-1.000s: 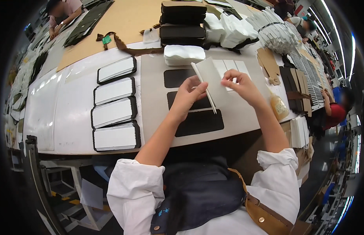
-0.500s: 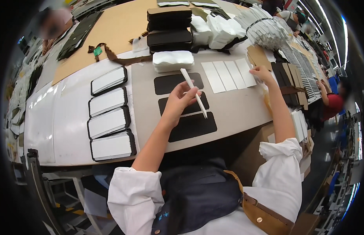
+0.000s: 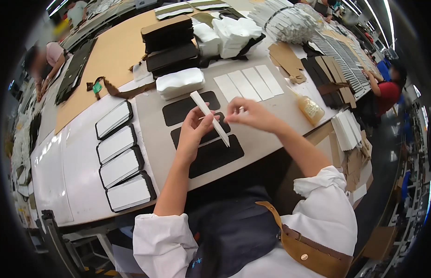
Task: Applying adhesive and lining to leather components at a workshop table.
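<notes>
My left hand grips a thin bundle of white strips, held tilted above the mat. Close to the bundle's right side is my right hand, its fingers half curled, apart and slightly blurred, with nothing visible in them. Beneath the hands, three black rounded panels lie in a column on the grey mat, partly covered by my left hand and the bundle. Several white strips are laid flat side by side beyond my right hand.
Black panels topped with white strips form a column at left. Behind the mat stand a white stack and dark stacks. A bottle of yellowish liquid lies at right near brown card pieces. Other people work farther off.
My right hand has let go of a white strip at the right end of the row and come left to the bundle. The whole view has shifted, uncovering the bottle.
</notes>
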{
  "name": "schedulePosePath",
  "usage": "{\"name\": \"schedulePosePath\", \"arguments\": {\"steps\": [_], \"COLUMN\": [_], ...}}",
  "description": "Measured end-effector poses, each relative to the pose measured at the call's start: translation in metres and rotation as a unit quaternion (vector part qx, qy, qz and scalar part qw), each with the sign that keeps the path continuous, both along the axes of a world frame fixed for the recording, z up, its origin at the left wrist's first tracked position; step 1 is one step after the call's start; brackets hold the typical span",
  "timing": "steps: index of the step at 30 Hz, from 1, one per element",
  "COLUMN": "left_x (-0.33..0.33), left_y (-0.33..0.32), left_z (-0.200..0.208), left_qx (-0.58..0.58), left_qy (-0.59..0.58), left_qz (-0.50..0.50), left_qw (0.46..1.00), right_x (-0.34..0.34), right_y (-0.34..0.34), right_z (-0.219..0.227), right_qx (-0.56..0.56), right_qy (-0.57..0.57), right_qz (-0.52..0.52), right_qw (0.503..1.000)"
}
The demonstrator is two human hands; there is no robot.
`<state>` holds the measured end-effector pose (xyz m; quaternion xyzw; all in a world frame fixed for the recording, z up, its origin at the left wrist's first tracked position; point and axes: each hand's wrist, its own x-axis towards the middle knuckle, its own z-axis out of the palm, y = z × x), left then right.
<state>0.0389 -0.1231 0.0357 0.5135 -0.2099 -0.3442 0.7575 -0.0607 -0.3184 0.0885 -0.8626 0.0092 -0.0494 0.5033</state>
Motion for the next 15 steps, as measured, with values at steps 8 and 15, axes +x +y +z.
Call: {"name": "schedulePosePath", "arguments": {"steps": [8,15], "left_x": [-0.006,-0.008], "left_y": [0.002,-0.002], "left_z": [0.005,0.008], "left_qx": [0.002,0.006], "left_qy": [-0.026,-0.022], "left_qz": [-0.033,-0.075], "left_qw": [0.999,0.997], "right_x": [-0.009,-0.03], "right_y": [0.032,0.025], "right_z": [-0.026,-0.021], "right_qx": [0.047,0.125], "right_qy": [-0.051,-0.011], "right_qz": [-0.028,-0.054], "right_qw": [0.997,0.991]}}
